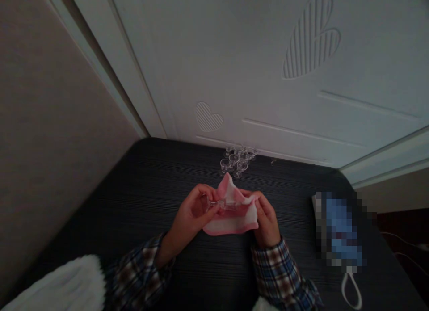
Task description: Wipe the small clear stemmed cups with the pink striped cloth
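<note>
My left hand (196, 210) is closed, with thumb and fingers pinching a small clear stemmed piece (212, 204). It looks like a tiny goblet, though its exact kind is hard to make out. A pink and white striped cloth (231, 224) lies around and under this piece. Its right side is gripped by my right hand (266, 217), whose fingers are partly hidden behind the fabric. One corner of the cloth points up toward a pile of small clear pieces (238, 159) on the dark table (147, 190).
Behind the table stands a white panel (251, 78) with raised heart shapes. At the right lies a blurred blue phone-like object (342, 230) with a white strap loop (351, 291). A tiny bit (274, 161) lies near the back edge. White fluffy fabric (63, 286) shows lower left.
</note>
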The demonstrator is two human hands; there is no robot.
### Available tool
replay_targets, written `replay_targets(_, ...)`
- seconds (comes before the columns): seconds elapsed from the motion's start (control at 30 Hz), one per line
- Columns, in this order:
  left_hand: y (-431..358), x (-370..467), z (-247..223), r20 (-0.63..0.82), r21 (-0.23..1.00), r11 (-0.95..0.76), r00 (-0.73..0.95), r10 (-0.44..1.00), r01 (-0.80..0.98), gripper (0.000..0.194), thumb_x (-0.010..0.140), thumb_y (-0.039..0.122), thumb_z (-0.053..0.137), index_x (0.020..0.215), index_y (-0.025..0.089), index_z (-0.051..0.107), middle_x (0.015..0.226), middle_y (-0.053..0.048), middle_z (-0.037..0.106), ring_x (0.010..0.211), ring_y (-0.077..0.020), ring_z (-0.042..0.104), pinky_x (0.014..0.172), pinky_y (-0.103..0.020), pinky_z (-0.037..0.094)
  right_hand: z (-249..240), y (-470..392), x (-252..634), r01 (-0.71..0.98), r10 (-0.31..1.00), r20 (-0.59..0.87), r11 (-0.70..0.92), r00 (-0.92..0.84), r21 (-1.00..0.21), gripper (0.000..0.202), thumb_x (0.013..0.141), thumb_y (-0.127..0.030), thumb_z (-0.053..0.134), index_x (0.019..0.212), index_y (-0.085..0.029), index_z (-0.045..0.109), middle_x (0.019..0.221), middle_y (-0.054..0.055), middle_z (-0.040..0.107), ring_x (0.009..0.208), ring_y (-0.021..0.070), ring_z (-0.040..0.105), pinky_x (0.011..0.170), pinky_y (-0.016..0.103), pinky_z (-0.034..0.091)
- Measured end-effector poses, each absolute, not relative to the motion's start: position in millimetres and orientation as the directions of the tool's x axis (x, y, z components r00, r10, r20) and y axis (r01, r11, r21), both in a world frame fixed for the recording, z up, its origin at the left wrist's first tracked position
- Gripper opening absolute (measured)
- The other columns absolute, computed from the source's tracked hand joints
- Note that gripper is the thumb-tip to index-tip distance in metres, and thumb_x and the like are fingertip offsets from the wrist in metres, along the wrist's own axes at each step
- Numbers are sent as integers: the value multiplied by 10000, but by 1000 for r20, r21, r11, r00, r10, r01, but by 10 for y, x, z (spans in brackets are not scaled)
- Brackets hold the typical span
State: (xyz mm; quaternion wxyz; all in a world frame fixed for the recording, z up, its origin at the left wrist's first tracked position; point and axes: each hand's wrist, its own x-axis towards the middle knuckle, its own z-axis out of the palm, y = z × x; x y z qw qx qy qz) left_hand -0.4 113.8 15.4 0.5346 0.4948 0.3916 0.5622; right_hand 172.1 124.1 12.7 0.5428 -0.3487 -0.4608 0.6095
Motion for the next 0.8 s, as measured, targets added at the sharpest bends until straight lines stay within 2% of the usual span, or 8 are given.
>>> replay_targets(0.1,1108,-8,125,168,983,-162,64,984,-89,145,738,160,599,784,177,462,777,3,490,712,-109,505,637,-222,457,189,1219,1684,-227,956,174,119,-238,-967,198,828,-347,512,960,-218,583,1139,70,588,1071,228,521,902,364,389)
replay_targets(0.2,1070,2,101,205,974,-212,99,974,77,116,735,164,594,768,181,484,767,-4,529,720,-126,528,657,-234,448,208,1194,1640,-109,926,215,190,-311,-976,311,807,-340,539,1094,-219,548,1153,78,574,1084,231,512,927,366,372)
replay_targets(0.27,1053,13,103,226,954,-245,122,966,173,99,733,167,594,762,183,500,794,-14,559,768,-143,548,698,-248,448,193,1183,1617,-36,917,228,229,-326,-973,329,806,-320,536,1117,-215,532,1119,67,583,1055,217,524,918,339,376)
replay_targets(0.47,1063,30,179,233,871,-283,171,957,401,97,761,236,585,843,192,560,835,-11,579,769,-132,545,687,-233,429,90,1165,1615,227,949,244,288,-202,-930,176,847,-304,435,926,-191,545,795,16,591,721,143,554,661,244,420)
replay_targets(0.57,1061,29,193,262,826,-336,221,940,452,125,763,247,582,876,195,586,872,-18,566,781,-127,530,687,-227,414,49,1147,1639,366,934,309,354,-179,-861,198,863,-297,369,850,-185,532,732,16,572,663,138,535,614,245,403)
replay_targets(0.7,1030,48,154,230,793,-370,325,917,484,80,763,246,568,762,172,596,725,3,552,672,-108,495,611,-211,372,2,1139,1679,522,879,419,473,-227,-710,286,874,-266,296,729,-181,528,625,19,537,589,140,494,576,260,370)
replay_targets(0.8,1019,86,104,138,831,-316,381,914,457,198,784,255,537,620,146,565,580,26,501,563,-83,445,535,-201,316,-26,1159,1688,545,844,479,527,-242,-652,358,884,-231,246,666,-182,525,583,17,528,555,132,479,573,267,357)
